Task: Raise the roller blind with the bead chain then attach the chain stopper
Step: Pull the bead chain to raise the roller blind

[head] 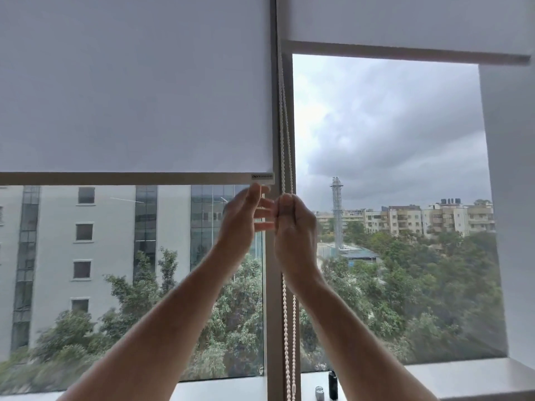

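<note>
A white roller blind (136, 91) covers the upper half of the left window pane, its bottom bar (124, 178) level with my raised hands. A second blind (405, 21) on the right pane sits much higher. A white bead chain (285, 125) hangs as two strands along the grey mullion between the panes. My right hand (292, 227) is closed around the chain just below the left blind's bar. My left hand (243, 221) is beside it, fingers spread, blurred, holding nothing that I can see. No chain stopper is visible.
The window sill (463, 377) runs along the bottom, with a small dark bottle (333, 384) and a small glass jar (319, 392) near the chain's lower end. A white wall (512, 198) borders the right pane. Buildings and trees lie outside.
</note>
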{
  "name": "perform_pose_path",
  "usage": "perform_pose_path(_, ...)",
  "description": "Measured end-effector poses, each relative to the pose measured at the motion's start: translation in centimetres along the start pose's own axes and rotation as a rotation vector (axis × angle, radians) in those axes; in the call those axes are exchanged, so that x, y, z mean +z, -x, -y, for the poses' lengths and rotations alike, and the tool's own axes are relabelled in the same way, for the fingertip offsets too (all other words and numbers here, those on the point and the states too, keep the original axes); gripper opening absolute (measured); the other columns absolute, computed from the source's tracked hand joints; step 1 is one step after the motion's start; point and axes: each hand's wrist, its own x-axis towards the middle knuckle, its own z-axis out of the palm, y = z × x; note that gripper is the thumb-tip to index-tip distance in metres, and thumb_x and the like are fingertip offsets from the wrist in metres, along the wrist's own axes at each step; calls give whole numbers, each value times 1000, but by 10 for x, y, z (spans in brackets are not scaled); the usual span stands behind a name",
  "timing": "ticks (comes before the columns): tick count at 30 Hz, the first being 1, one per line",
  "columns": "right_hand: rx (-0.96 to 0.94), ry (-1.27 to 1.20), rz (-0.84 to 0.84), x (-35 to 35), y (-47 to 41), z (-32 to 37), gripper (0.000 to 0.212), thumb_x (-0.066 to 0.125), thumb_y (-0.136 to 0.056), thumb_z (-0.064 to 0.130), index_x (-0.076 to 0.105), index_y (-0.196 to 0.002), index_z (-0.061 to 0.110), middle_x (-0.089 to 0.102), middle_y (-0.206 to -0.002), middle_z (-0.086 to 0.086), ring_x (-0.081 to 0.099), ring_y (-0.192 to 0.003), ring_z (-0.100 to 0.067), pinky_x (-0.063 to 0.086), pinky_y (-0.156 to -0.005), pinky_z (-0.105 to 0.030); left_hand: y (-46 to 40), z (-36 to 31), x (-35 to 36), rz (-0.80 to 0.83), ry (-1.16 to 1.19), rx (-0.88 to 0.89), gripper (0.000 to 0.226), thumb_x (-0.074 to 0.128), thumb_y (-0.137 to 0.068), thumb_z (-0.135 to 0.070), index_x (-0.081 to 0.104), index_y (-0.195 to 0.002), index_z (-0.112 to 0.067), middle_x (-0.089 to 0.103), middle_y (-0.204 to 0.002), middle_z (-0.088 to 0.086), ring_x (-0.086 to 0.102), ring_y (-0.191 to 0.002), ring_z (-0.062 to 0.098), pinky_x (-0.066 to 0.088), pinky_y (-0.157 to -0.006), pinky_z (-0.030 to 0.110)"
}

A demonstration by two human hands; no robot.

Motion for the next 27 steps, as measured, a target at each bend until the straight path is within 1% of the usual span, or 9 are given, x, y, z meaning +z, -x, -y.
perform_pose_path(4,28,-14,54,2,30,-15,38,39,-102,21,47,-66,24,45,-54,17,34,-52,-2,29,-49,-17,-41,-57,17,18,-31,62,37,40,-105,-33,53,-126,-6,68,-103,15,71,-83,22,61,-65,30)
perform_pose_path(8,81,-86,100,-1,57,-26,36,40,-101,25,48,-66,24,42,-54,14,31,-50,-4,26,-45,-19,-65,-83,35,-114,27,-46,30,40,-106,-31,61,-98,-10,53,-64,3,49,-50,13,40,-41,23)
perform_pose_path(12,141,-93,146,-8,64,-35,36,41,-101,30,50,-66,24,40,-54,12,31,-50,-8,27,-45,-24,-61,-72,49,-263,-61,13,40,41,-104,-27,63,-72,-16,53,-61,-3,50,-56,13,38,-53,26)
perform_pose_path(14,263,-149,191,-16,61,-42,39,43,-101,38,56,-68,22,40,-54,8,31,-49,-12,28,-44,-24,-55,-65,54,-297,-72,93,41,43,-104,-25,61,-67,-19,55,-61,-6,52,-53,-1,39,-52,16)
perform_pose_path(17,384,-219,254,-26,46,-44,52,34,-100,50,68,-91,11,56,-59,-9,51,-47,-18,47,-45,-28,-46,-52,56,-331,-113,168,43,45,-103,-21,59,-63,-25,59,-62,-13,53,-53,-11,40,-53,13)
perform_pose_path(19,418,-213,250,-30,24,-37,65,27,-93,57,67,-110,9,73,-84,-22,70,-70,-25,58,-67,-37,-40,-42,56,-336,-116,160,43,47,-102,-19,59,-62,-26,55,-52,-16,49,-50,-3,38,-54,25)
perform_pose_path(22,420,-339,225,-31,-18,-20,66,25,-94,63,70,-115,19,75,-107,-19,72,-96,-24,54,-87,-44,-25,-28,57,-321,-95,105,42,47,-103,-24,60,-63,-25,57,-48,-13,54,-49,4,42,-51,26)
perform_pose_path(25,421,-488,201,-31,-67,5,55,35,-100,55,75,-103,18,76,-99,-12,73,-91,-22,54,-82,-40,-9,-16,58,-286,-60,139,39,46,-102,-25,64,-68,-21,65,-58,-8,52,-50,0,41,-46,21)
perform_pose_path(27,464,-512,228,-27,-95,24,51,38,-101,51,74,-99,14,74,-93,-12,72,-82,-24,57,-72,-38,0,-9,60,-292,-70,157,37,47,-101,-21,64,-68,-18,54,-51,-11,40,-46,2,32,-45,22)
